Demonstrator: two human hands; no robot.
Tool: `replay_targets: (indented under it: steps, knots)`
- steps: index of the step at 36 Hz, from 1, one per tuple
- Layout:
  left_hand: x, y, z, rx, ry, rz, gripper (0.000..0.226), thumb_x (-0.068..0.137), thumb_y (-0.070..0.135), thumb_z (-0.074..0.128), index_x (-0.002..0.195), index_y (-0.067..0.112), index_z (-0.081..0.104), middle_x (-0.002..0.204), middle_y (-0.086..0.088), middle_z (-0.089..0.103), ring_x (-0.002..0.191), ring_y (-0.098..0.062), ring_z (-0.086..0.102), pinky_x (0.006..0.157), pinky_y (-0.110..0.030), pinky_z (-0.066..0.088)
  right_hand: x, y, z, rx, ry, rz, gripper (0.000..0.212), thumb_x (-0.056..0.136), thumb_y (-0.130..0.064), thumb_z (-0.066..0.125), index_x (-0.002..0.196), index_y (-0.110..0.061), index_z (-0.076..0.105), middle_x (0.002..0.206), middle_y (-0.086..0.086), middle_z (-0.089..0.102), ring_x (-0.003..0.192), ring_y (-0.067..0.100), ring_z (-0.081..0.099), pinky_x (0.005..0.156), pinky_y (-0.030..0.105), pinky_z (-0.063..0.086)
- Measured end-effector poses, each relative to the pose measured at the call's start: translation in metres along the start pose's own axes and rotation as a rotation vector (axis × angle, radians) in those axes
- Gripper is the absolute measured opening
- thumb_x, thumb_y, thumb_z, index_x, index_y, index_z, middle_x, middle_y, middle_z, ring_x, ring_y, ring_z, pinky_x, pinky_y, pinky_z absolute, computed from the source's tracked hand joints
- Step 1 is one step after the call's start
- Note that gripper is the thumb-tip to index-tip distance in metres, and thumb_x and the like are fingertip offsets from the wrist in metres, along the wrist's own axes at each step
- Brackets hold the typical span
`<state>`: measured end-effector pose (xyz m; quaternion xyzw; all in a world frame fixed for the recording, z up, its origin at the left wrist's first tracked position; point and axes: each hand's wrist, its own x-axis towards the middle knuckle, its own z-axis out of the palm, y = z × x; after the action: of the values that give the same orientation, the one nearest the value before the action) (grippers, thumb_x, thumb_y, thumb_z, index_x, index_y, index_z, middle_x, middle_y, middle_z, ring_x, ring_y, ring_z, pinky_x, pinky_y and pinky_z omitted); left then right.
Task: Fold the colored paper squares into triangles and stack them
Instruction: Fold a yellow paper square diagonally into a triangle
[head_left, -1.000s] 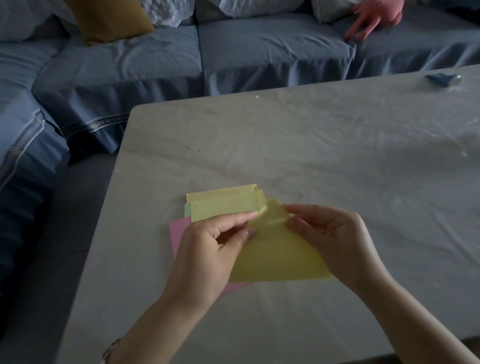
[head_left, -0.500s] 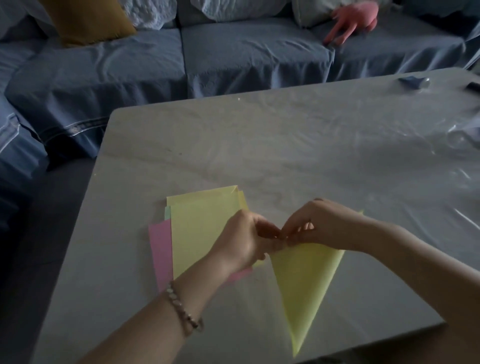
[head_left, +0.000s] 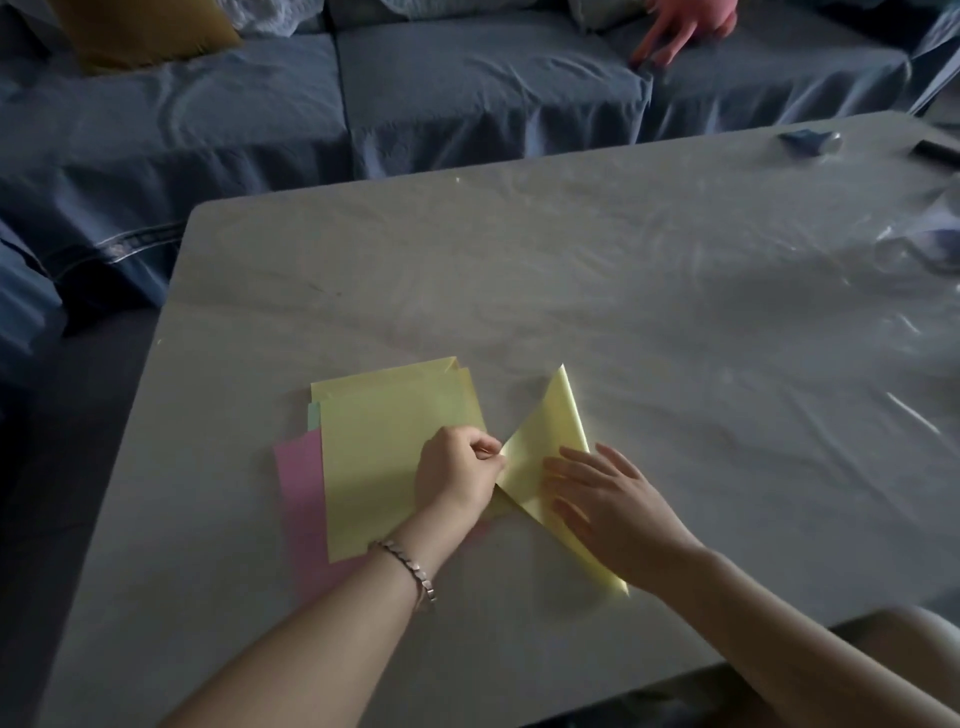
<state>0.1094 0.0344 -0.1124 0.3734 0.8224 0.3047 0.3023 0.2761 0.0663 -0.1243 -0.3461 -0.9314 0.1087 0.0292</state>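
Note:
A yellow paper folded into a triangle (head_left: 545, 426) lies flat on the table (head_left: 571, 291). My left hand (head_left: 457, 475) pinches the triangle's left corner with curled fingers. My right hand (head_left: 608, 493) presses flat on the triangle with straight fingers and covers its lower part. To the left lies a pile of paper squares (head_left: 384, 457): yellow on top, a pink sheet (head_left: 298, 493) and a pale green edge showing beneath. My left hand and wrist rest over the pile's right side.
A blue sofa (head_left: 415, 98) runs behind the table, with a mustard cushion (head_left: 140, 31) and another person's hand (head_left: 685, 26) on it. A small blue object (head_left: 808, 140), a dark object (head_left: 935, 153) and crinkled clear plastic (head_left: 919, 249) lie at the table's far right.
The yellow sheet was held up in both hands; now it lies folded on the table. My right hand let go of the corner and flattened onto it.

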Motion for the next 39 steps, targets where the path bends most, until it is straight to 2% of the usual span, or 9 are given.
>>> replay_targets:
  steps: [4, 8, 12, 16, 18, 22, 27, 33, 39]
  knots:
    - [0.003, -0.001, -0.002, 0.094, -0.010, 0.070, 0.008, 0.076, 0.014, 0.068, 0.083, 0.015, 0.072, 0.083, 0.000, 0.071, 0.076, -0.014, 0.063, 0.068, -0.022, 0.046, -0.007, 0.003, 0.004, -0.058, -0.008, 0.090, 0.040, 0.089, -0.036, 0.035, 0.096, -0.021, 0.072, 0.107, -0.010, 0.068, 0.106, 0.012, 0.062, 0.094, 0.045, 0.044]
    - [0.004, -0.003, 0.000, 0.118, -0.013, 0.097, 0.007, 0.078, 0.017, 0.067, 0.084, 0.016, 0.072, 0.086, 0.002, 0.072, 0.079, -0.014, 0.065, 0.067, -0.020, 0.045, -0.014, 0.009, 0.007, -0.108, -0.044, 0.188, 0.069, 0.099, -0.042, 0.005, 0.104, -0.021, 0.070, 0.115, -0.009, 0.066, 0.115, 0.016, 0.057, 0.097, 0.044, 0.042]
    - [0.004, -0.004, -0.001, 0.116, -0.015, 0.103, 0.008, 0.079, 0.017, 0.068, 0.086, 0.015, 0.073, 0.086, 0.000, 0.072, 0.081, -0.015, 0.065, 0.067, -0.020, 0.045, -0.006, 0.009, 0.005, -0.093, -0.036, 0.218, 0.073, 0.097, -0.045, 0.002, 0.106, -0.019, 0.069, 0.117, -0.007, 0.065, 0.119, 0.020, 0.054, 0.098, 0.040, 0.043]
    - [0.003, -0.005, -0.001, 0.108, -0.012, 0.105, 0.009, 0.079, 0.017, 0.069, 0.087, 0.015, 0.073, 0.085, 0.000, 0.071, 0.077, -0.013, 0.064, 0.066, -0.020, 0.045, 0.013, 0.011, -0.001, -0.036, -0.098, 0.245, 0.078, 0.085, -0.050, -0.006, 0.138, -0.019, 0.041, 0.148, -0.009, 0.033, 0.142, 0.015, 0.013, 0.114, 0.037, 0.013]
    - [0.002, -0.005, -0.001, 0.106, -0.008, 0.095, 0.008, 0.080, 0.017, 0.069, 0.086, 0.016, 0.073, 0.084, 0.001, 0.071, 0.074, -0.012, 0.062, 0.063, -0.020, 0.045, 0.022, 0.015, -0.004, -0.041, -0.118, 0.260, 0.068, 0.087, -0.046, 0.000, 0.143, -0.021, 0.029, 0.152, -0.010, 0.021, 0.143, 0.013, 0.001, 0.115, 0.034, 0.005]
    - [0.003, -0.005, -0.001, 0.107, -0.014, 0.098, 0.006, 0.080, 0.018, 0.068, 0.084, 0.016, 0.073, 0.082, 0.001, 0.071, 0.070, -0.010, 0.059, 0.062, -0.018, 0.044, 0.039, 0.025, -0.012, -0.059, -0.122, 0.282, 0.046, 0.100, -0.037, 0.020, 0.143, -0.021, 0.031, 0.152, -0.012, 0.023, 0.143, 0.012, 0.000, 0.114, 0.032, 0.007]
    - [0.002, -0.005, -0.002, 0.104, -0.022, 0.096, 0.008, 0.080, 0.018, 0.069, 0.086, 0.016, 0.073, 0.084, 0.000, 0.071, 0.074, -0.013, 0.062, 0.064, -0.020, 0.045, 0.055, 0.034, -0.011, -0.125, -0.142, 0.280, 0.048, 0.100, -0.039, 0.023, 0.144, -0.021, 0.028, 0.153, -0.011, 0.020, 0.143, 0.013, -0.003, 0.113, 0.032, 0.007]
    - [-0.001, -0.003, -0.001, 0.070, -0.023, 0.083, 0.007, 0.081, 0.017, 0.068, 0.086, 0.015, 0.072, 0.068, 0.011, 0.061, 0.058, -0.004, 0.052, 0.044, -0.013, 0.041, 0.080, 0.045, -0.010, -0.123, -0.130, 0.317, 0.049, 0.100, -0.037, 0.023, 0.145, -0.018, 0.024, 0.154, -0.010, 0.017, 0.143, 0.013, -0.006, 0.112, 0.031, 0.007]
    - [-0.003, -0.003, 0.000, 0.083, 0.005, 0.065, 0.008, 0.081, 0.017, 0.067, 0.087, 0.015, 0.073, 0.086, -0.001, 0.072, 0.078, -0.016, 0.065, 0.060, -0.019, 0.045, 0.088, 0.052, -0.009, -0.055, -0.099, 0.341, 0.044, 0.100, -0.034, 0.026, 0.143, -0.022, 0.029, 0.153, -0.010, 0.018, 0.143, 0.013, -0.002, 0.111, 0.030, 0.010]
